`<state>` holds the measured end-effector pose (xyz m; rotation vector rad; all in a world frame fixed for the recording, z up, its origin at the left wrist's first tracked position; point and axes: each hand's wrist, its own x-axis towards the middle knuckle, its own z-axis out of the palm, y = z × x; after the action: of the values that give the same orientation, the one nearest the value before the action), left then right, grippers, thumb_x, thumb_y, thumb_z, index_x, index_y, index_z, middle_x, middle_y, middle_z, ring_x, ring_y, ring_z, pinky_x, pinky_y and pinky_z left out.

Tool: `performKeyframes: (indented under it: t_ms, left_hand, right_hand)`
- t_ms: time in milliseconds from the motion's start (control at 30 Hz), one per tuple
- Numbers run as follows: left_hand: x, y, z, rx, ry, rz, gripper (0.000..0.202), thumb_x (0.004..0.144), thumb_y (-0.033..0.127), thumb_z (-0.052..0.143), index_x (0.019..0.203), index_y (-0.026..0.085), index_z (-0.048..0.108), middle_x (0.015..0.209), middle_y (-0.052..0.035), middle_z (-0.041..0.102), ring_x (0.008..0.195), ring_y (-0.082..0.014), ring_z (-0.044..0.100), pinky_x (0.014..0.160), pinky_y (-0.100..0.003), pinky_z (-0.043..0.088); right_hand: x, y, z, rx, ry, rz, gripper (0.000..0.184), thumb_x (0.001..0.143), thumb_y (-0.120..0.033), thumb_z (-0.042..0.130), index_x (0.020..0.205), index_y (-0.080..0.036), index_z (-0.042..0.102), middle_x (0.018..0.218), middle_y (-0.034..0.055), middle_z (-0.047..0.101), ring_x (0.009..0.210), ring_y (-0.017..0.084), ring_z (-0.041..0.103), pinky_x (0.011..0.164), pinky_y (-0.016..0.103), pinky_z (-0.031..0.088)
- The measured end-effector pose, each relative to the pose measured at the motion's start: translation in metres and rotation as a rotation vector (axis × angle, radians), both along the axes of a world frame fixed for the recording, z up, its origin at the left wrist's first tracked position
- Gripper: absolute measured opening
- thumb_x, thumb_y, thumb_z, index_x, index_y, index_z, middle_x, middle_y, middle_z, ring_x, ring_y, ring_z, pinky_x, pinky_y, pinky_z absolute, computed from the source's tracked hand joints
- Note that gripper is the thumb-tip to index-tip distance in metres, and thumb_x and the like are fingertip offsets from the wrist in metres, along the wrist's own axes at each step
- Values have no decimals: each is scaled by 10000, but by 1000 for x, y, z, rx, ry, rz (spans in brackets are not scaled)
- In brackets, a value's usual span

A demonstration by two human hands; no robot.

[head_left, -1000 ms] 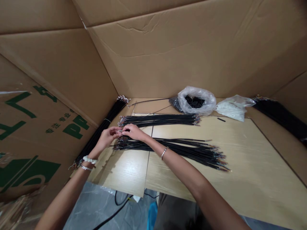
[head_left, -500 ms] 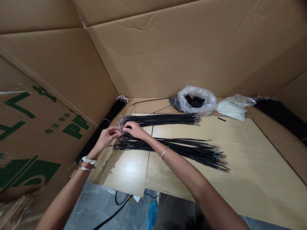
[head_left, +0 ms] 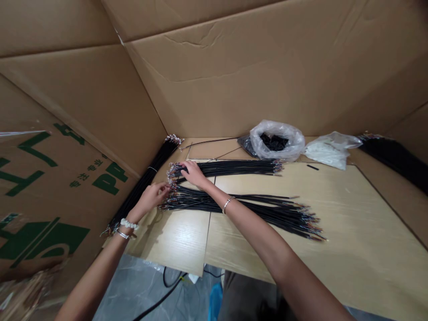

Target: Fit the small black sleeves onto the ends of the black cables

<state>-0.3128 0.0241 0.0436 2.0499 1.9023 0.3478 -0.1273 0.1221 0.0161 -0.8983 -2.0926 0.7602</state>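
Grip: right hand [head_left: 194, 174] rests open on upper cable bundle [head_left: 237, 167]; left hand [head_left: 152, 196] curled at lower bundle [head_left: 234, 206] ends, hold unclear.
Change: hands now apart, right shifted up.
Place: both bundles near bench [head_left: 334, 214] far-left corner.

The only print that can be read stands on the cardboard sheet [head_left: 67, 151] at the left, all of it in green and slanted with the sheet. Bold capitals "PP" [head_left: 110, 174] are the clearest mark. Just beside them runs a small line of Chinese characters [head_left: 92, 171], which seems to read "专注专业", though it is tiny and tilted. Above and below are much larger green glyphs [head_left: 23, 165] and a big green shape [head_left: 43, 240], cut off by the folds and too distorted to read. No other writing can be made out.
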Motion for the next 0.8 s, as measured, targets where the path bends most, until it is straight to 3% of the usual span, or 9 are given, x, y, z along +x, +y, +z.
performKeyframes:
  t_ms: [167,300,400,667,800]
  left_hand:
    - [3,11,-11,92,144,-74,398,878,349,379,1132,216,655,921,-66,613,779,-68,475,735,-137,343]
    - [5,12,-15,143,211,-137,419,907,350,345,1219,246,604,967,-79,562,854,-83,441,804,-169,346]
    - [9,9,-14,120,295,-151,403,912,368,339,1203,294,609,969,-80,529,868,-97,417,834,-200,339]
    - [21,-6,-15,201,401,-124,427,903,414,344,1160,233,633,1001,-107,491,899,-126,399,880,-264,343]
    - [28,-10,-14,237,451,-107,447,908,431,340,1213,240,603,1032,-112,493,914,-139,399,874,-275,334]
  right_hand:
    - [15,-11,-9,132,-228,-19,252,832,-111,499,1047,-182,610,1107,71,557,1071,224,445,921,355,371]
    - [21,-13,-7,172,-399,-5,302,865,-140,506,1137,-224,608,1148,87,533,1087,254,429,905,392,366]
    - [21,-9,-5,199,-494,-31,260,889,-183,542,1138,-194,615,1165,122,528,1106,267,419,925,412,346]
    - [14,-7,-14,285,-540,-173,274,905,-205,534,1165,-126,568,1200,175,527,1112,280,438,915,415,354]
    - [13,-17,-13,269,-540,-89,305,927,-79,370,1151,-132,569,1109,156,585,1039,256,507,914,425,356]
